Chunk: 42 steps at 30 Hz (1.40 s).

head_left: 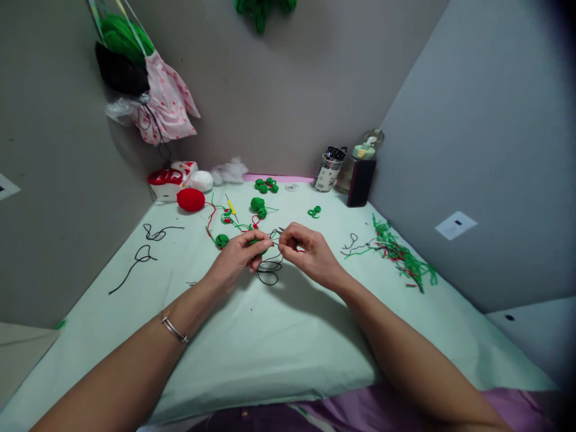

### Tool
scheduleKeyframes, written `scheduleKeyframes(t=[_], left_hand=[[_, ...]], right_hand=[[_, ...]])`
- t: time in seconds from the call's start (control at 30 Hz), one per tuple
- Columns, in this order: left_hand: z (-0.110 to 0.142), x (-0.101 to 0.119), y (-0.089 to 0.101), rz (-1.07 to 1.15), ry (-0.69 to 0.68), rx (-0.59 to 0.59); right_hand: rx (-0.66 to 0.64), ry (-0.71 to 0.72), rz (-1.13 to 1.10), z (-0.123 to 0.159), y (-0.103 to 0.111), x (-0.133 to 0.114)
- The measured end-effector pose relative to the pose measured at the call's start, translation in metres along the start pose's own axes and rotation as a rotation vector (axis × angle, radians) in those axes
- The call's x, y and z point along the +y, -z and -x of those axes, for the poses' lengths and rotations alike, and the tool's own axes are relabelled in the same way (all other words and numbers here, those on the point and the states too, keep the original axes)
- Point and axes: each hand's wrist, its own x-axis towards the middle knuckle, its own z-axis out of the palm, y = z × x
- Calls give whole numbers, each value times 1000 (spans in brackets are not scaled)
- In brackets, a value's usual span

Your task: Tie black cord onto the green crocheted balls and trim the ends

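Observation:
My left hand (238, 255) is closed in a pinch at the middle of the table, on a thin black cord (269, 282) that loops down below the fingers. A bit of green crochet work shows behind its fingertips, mostly hidden. Close beside it, my right hand (310, 249) pinches the same cord. Dark pointed tips, like small scissors (281, 230), stick out by its fingers; the rest is covered by the hand. Just beyond are a small red loop (256, 220), green crocheted balls (258, 205) and a yellow-handled crochet hook (231, 207).
A red yarn ball (191, 200) and white ball (200, 181) stand back left. Loose black cords (143, 258) lie left. Green and red yarn scraps (405, 258) lie right. A pen cup (327, 174), bottle (363, 151) and phone (362, 183) stand back right.

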Motion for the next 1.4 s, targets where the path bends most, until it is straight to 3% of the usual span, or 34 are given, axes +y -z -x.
scheduleKeyframes(t=[0.27,0.37,0.6,1.0,1.4], left_hand=[[-2,-5,2,-178,-48,17],[-3,-3,7,-150,-44,44],[-7,1,19,-65,-25,52],[-3,0,14,-346,31,-33],[-4,-1,10,-267,-24,-21]], right_hand=[[20,23,92,0,-3,0],[48,37,102,-1,1,0],[-11,-115,-10,-5,17,8],[7,-100,-22,-4,15,6],[-48,-97,-64,-2,13,5]])
